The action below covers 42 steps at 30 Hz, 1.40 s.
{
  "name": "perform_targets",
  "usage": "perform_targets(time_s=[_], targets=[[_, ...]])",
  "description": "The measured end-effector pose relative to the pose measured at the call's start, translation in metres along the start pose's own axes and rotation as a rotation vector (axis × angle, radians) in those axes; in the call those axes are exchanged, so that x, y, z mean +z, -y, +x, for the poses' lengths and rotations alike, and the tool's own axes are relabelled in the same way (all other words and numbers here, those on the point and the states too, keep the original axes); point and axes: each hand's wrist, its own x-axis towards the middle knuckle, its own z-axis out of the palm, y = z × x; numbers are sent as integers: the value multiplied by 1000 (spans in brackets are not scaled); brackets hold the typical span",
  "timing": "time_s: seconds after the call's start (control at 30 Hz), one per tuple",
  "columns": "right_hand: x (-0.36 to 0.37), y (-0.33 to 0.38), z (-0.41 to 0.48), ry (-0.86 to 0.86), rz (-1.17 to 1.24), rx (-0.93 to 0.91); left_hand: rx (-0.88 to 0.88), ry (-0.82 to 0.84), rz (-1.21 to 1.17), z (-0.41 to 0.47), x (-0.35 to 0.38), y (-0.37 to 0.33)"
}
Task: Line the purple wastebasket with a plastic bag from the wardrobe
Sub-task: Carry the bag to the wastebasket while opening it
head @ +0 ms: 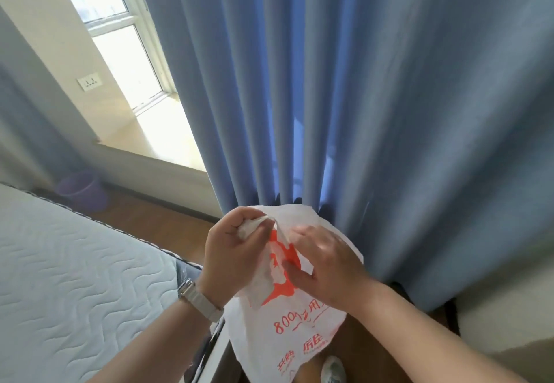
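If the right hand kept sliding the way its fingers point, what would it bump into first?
The right hand points up-left across the white plastic bag, so it would probably meet the left hand, which pinches the bag's bunched top. The depth between them is hard to judge.

White orange-printed plastic bag [287, 331] hangs crumpled; purple wastebasket [82, 192] stands upright on floor.

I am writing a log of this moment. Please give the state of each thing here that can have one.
plastic bag: held up, mouth not yet opened
wastebasket: upright on floor, no bag inside
left hand: pinching bag's top
right hand: fingers on bag
curtain: drawn
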Motion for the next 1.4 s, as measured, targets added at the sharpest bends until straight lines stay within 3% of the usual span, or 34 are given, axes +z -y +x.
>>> perform_targets(time_s=[0.27, 0.63, 0.9, 1.1, 1.23, 1.4], targets=[[-14, -82, 84, 116, -52, -99, 27, -120, 121, 83, 48, 4], [27, -110, 189, 252, 31, -163, -1, -233, 118, 162, 31, 46], [80, -106, 315, 375, 13, -245, 53, -307, 103, 261, -33, 99], [128, -80, 414, 362, 35, -349, 42, -418, 97, 331, -98, 133], [168, -53, 458, 315, 136, -461, -12, -504, 148, 350, -147, 147], [208, -9, 500, 406, 127, -638, -85, -660, 186, 349, -201, 158]])
